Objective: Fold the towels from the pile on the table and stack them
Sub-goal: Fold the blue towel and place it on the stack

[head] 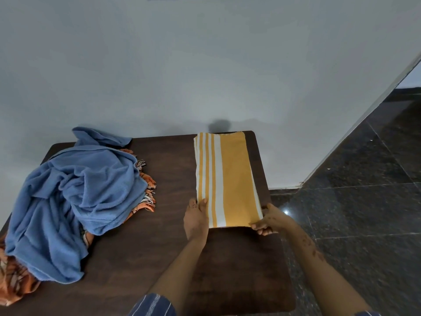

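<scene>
— Both forearms reach in over the dark wooden table; what do the hands hold?

— Left hand pinches the near left corner of the folded yellow-and-white striped towel, thumb on top. Right hand grips its near right corner, fingers curled under.

— And beyond that towel?

— Well left of it, a crumpled blue towel lies over an orange fringed cloth.

One bench carries three towels: one folded yellow towel at its far right corner, one crumpled blue towel and one orange towel under it along the left edge. Two hands.
</scene>
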The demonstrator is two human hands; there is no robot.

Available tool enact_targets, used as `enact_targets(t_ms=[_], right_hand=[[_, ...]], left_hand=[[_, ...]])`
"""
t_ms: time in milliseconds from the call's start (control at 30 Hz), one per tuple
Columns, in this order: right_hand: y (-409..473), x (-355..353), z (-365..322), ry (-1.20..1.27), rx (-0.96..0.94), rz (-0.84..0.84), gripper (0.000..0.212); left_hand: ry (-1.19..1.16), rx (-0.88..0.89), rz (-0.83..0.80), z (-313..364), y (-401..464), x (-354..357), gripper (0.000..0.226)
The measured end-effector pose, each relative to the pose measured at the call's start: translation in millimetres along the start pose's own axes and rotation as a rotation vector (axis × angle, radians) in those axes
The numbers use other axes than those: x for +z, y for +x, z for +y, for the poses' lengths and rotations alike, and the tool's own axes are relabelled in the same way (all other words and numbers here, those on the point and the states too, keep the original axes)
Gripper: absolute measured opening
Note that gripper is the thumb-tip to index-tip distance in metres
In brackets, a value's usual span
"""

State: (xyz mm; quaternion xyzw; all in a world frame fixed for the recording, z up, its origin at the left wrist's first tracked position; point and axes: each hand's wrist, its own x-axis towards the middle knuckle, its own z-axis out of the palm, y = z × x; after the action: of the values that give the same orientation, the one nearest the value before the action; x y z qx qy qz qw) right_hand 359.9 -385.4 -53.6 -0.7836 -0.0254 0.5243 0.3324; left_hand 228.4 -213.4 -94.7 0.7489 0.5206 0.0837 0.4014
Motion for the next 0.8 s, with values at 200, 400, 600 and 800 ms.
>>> enact_targets(t_ms=[200, 400, 600, 800], right_hand=[[-14.3, 7.0, -21.0, -0.435, -0.077, 0.495, 0.050], [-12.5, 73.5, -87.7, -0.421, -0.574, 0.688, 0.046], [5.9, 178.7, -139.6, -0.591, -0.697, 0.307, 0.028], [41.7, 278.5, -177.0, -0.673, -0.750, 0.150, 0.042]], left_hand=[[0.119, -0.054, 0.041, -6.3, 0.1, -15.9, 0.040], [0.034, -0.086, 0.203, -37.3, 4.7, -67.0, 0.036], [-0.038, -0.041, 0.515, -91.2, 28.2, -166.3, 0.029], [-0.172, -0.036, 0.676, -150.1, 53.1, -250.1, 0.026]])
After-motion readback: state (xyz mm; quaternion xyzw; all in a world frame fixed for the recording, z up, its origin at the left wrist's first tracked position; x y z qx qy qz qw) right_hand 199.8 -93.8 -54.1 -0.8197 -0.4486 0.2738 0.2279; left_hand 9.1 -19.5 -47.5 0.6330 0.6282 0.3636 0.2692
